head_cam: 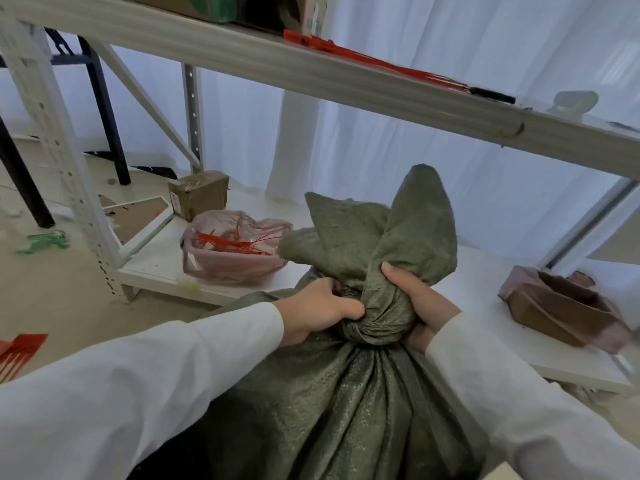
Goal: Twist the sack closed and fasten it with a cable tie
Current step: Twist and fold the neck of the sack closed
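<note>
A dull green woven sack (346, 403) stands in front of me, its top gathered into a twisted neck (377, 317) with loose flaps fanning upward. My left hand (318, 310) clamps the neck from the left. My right hand (419, 299) wraps around it from the right, thumb up on the cloth. Red cable ties (374, 60) lie along the upper shelf beam. More red cable ties sit in a pinkish plastic bag (235, 251) on the low shelf, left of the sack. Neither hand holds a tie.
A white metal rack upright (52, 143) stands left. On the low shelf board (156, 268) sit a small brown parcel (199, 194) and a crumpled brown paper bag (561, 306) at right. Red ties (19, 351) lie on the floor at far left. White curtains hang behind.
</note>
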`<action>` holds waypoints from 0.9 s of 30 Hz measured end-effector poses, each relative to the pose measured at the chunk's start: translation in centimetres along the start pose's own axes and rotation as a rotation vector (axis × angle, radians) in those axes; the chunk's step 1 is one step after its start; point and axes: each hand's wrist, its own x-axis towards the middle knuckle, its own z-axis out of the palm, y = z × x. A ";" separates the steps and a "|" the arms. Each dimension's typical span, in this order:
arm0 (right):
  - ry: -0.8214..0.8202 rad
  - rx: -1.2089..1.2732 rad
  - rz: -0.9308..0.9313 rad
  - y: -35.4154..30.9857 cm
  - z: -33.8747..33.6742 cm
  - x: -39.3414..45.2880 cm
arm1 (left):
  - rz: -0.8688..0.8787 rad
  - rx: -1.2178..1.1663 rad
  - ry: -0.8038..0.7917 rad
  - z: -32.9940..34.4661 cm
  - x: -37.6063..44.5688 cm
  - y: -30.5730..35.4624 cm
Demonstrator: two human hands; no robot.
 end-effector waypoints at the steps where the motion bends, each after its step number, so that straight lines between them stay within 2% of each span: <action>1: 0.035 -0.019 0.016 0.2 -0.3 0.1 | 0.005 0.004 -0.010 -0.1 -0.1 0.0; 6: 0.238 -0.144 0.130 -0.1 -2.3 1.2 | 0.016 0.072 -0.010 0.1 -0.1 0.0; 9: 0.362 -0.227 0.134 -0.8 -3.0 1.7 | 0.079 0.137 -0.012 0.4 -0.1 -0.1; 11: 0.427 -0.242 0.073 -1.0 -3.4 2.0 | 0.131 0.224 -0.039 0.6 -0.2 -0.1; 13: 0.468 -0.301 -0.067 -1.0 -3.4 2.2 | 0.170 0.275 -0.070 0.5 -0.4 -0.2; 16: 0.512 -0.545 -0.286 -1.5 -2.6 2.1 | 0.235 0.326 -0.090 0.3 -0.7 -0.2; 18: 0.507 -0.618 -0.309 -2.0 -2.1 2.4 | 0.269 0.364 -0.101 0.2 -0.8 -0.2; 22: 0.448 -0.677 -0.226 -2.4 -1.1 3.7 | 0.386 0.553 -0.101 0.1 -1.0 -0.1; 24: 0.393 -0.803 -0.297 -2.3 -0.7 4.4 | 0.457 0.678 -0.077 0.0 -1.1 0.0; 27: 0.209 -1.083 -0.410 -2.6 -0.1 4.7 | 0.494 0.798 -0.074 -0.3 -1.3 0.2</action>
